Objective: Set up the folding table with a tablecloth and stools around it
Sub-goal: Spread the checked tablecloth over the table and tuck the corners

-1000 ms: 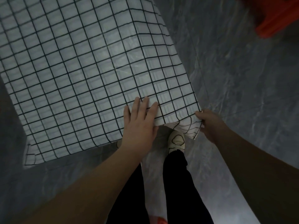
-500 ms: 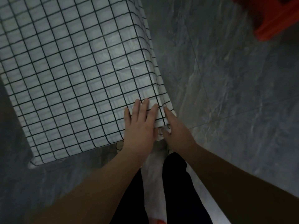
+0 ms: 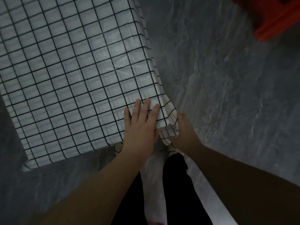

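Observation:
A white tablecloth with a black grid (image 3: 68,75) covers the folding table, which it hides entirely. My left hand (image 3: 139,127) lies flat with straight fingers on the cloth at the table's near right corner. Just right of it, my right hand (image 3: 183,132) holds the hanging corner flap of the cloth against the side of the table, thumb in front of the fabric. A red stool (image 3: 274,17) stands on the floor at the top right, partly out of frame.
Grey marble-look floor tiles (image 3: 227,78) lie all around the table. My legs in black trousers (image 3: 178,192) and a light shoe stand close to the table's near edge. A white strip runs along the floor under my feet.
My right hand has pulled the loose cloth corner from out at the right in against the table's corner and now tucks it down there. My left hand has stayed pressed on the corner.

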Demonstrator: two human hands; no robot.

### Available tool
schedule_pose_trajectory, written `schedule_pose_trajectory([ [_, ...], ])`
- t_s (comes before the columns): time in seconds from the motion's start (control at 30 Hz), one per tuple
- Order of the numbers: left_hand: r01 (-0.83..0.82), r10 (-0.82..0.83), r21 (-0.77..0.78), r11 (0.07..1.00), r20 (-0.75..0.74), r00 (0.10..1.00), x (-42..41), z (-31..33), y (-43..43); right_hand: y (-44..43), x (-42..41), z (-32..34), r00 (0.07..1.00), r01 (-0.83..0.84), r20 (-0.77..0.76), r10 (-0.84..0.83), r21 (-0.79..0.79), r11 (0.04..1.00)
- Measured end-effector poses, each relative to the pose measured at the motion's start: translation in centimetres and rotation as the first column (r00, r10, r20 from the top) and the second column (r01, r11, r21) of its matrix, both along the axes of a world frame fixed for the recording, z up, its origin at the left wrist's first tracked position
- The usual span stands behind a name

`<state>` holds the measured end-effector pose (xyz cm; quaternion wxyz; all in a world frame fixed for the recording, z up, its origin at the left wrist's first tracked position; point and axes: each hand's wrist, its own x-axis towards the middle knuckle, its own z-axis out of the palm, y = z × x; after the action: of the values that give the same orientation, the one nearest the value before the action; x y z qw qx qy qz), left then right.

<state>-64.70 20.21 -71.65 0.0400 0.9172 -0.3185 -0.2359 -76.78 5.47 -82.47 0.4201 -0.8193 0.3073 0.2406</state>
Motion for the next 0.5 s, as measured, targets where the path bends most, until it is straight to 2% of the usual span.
schedule_pose_trajectory([
  [0.07, 0.009, -0.009, -0.008, 1.0, 0.015, 1.0, 0.0, -0.3, 0.1, 0.4, 0.1, -0.4, 0.992, 0.124, 0.008, -0.126, 0.115, 0.986],
  [0.13, 0.014, -0.014, -0.023, 1.0, 0.031, 0.999, -0.1, -0.5, 0.3, 0.5, 0.3, 0.0, 0.975, 0.218, 0.004, -0.22, 0.136, 0.966],
  [0.2, 0.016, -0.015, -0.033, 0.999, 0.043, 0.999, -0.1, -0.7, 0.5, 0.3, 0.2, 0.0, 0.98, 0.198, 0.031, -0.198, -0.001, 0.98],
  [0.23, 0.018, -0.016, -0.036, 0.999, 0.049, 0.999, -0.1, -0.8, 0.6, 0.1, 0.0, -0.3, 0.991, 0.13, 0.057, -0.125, -0.105, 0.986],
  [0.3, 0.021, -0.019, -0.041, 0.999, 0.055, 0.998, -0.1, -0.9, 0.7, -0.5, -0.5, -1.1, 0.995, 0.067, 0.09, -0.052, -0.181, 0.981],
  [0.4, 0.028, -0.025, -0.038, 0.999, 0.061, 0.998, -0.2, -0.8, 0.6, -1.9, -0.8, -1.6, 0.948, 0.314, 0.025, -0.316, 0.066, 0.947],
  [0.43, 0.027, -0.025, -0.037, 0.999, 0.059, 0.998, -0.2, -0.8, 0.6, -2.4, -0.9, -1.5, 0.918, 0.393, -0.017, -0.396, 0.176, 0.903],
  [0.5, 0.02, -0.018, -0.039, 0.999, 0.053, 0.998, -0.2, -0.7, 0.5, -3.3, -1.0, -0.2, 0.888, 0.46, -0.192, -0.418, 0.405, 0.79],
])
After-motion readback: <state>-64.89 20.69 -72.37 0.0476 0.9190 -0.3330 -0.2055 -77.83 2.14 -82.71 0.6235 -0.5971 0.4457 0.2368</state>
